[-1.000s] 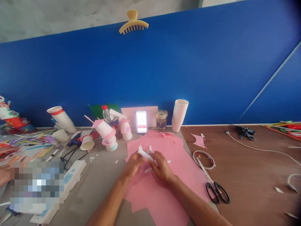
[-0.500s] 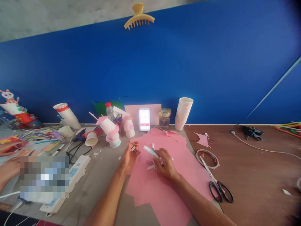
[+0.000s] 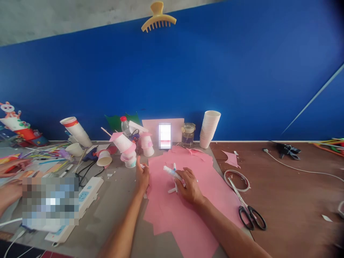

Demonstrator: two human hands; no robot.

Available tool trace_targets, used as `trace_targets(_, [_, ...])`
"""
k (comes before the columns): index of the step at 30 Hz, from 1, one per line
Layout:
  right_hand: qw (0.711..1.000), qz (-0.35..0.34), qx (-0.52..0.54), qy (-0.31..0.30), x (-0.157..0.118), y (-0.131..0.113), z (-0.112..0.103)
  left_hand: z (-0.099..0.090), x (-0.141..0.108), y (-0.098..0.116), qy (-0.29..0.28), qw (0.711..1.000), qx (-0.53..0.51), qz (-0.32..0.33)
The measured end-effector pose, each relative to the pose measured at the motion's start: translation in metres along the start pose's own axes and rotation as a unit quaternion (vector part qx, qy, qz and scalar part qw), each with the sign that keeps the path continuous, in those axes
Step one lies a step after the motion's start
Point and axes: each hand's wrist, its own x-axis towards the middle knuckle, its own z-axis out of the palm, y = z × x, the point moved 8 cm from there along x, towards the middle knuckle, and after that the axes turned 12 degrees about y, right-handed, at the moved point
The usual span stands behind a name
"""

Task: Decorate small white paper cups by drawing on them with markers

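Observation:
Fingers curled, my left hand (image 3: 143, 177) is at the left edge of the pink paper sheets (image 3: 182, 218). A small white piece (image 3: 142, 166) shows at its fingertips; its kind is too small to make out. Over the middle of the sheets, my right hand (image 3: 190, 188) grips a white marker (image 3: 171, 172) with blue print, its tip end pointing up and left. Short white sticks lie close by: one with a blue end (image 3: 174, 166) behind the marker, another (image 3: 172, 190) beside my right fingers, partly hidden.
Joined pink-and-white paper cups (image 3: 129, 156) stand left of the sheets, near a power strip (image 3: 87, 193). A tall cup stack (image 3: 210, 129), glass jar (image 3: 188, 134) and lit phone (image 3: 165, 136) stand behind. Scissors (image 3: 248, 211) and a tape roll (image 3: 245, 179) lie right. Another person's hands (image 3: 13, 186) are far left.
My left hand has moved left and turned, from over the pink sheets to their left edge, with the small white piece still at its fingers. My right hand stays nearly in place.

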Motion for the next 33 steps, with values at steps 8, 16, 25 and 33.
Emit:
trace_targets(8, [0.999,-0.026,-0.020,-0.002,0.002,-0.005,-0.001,0.010,-0.015,0.027,-0.045,0.994,0.039,0.087])
trace_targets(16, [1.000,-0.017,-0.012,-0.007,0.002,-0.001,0.000,0.022,-0.020,0.019,-0.135,0.989,-0.063,-0.006])
trace_targets(25, [1.000,0.010,0.016,-0.022,0.001,0.001,0.003,0.036,-0.037,0.020,-0.197,0.947,-0.218,-0.131])
trace_targets(33, [0.997,0.046,0.017,-0.057,0.001,0.001,0.005,0.036,-0.048,0.040,-0.237,0.960,-0.149,-0.027])
